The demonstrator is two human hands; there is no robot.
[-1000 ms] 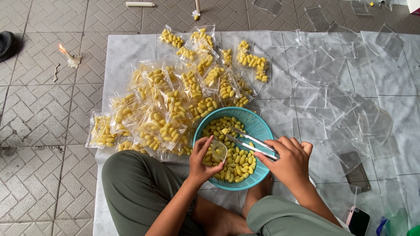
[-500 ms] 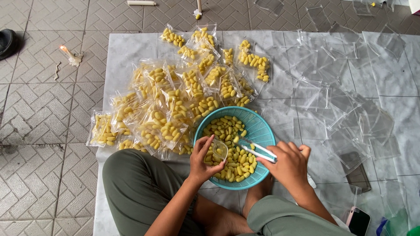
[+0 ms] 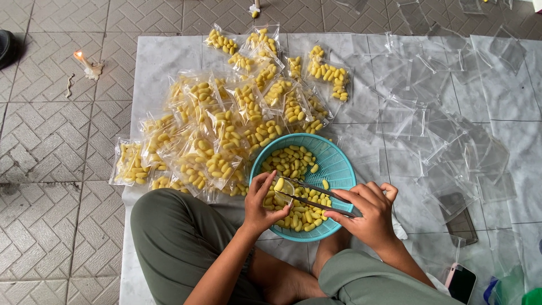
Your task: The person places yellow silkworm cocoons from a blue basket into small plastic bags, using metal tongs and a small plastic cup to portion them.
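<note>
While the left hand pinches a small clear bag over the teal basket at lower centre, the right hand squeezes metal tongs on a yellow piece at the bag's mouth.

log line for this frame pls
left hand: holds small clear bag over teal basket | right hand: tongs at bag mouth | filled bags beside basket

The floor is grey paving laid in a herringbone pattern, worn and stained left of the hands. A pale sheet covers it beneath and beyond them. Far to their upper left a small candle burns in even daylight.
</note>
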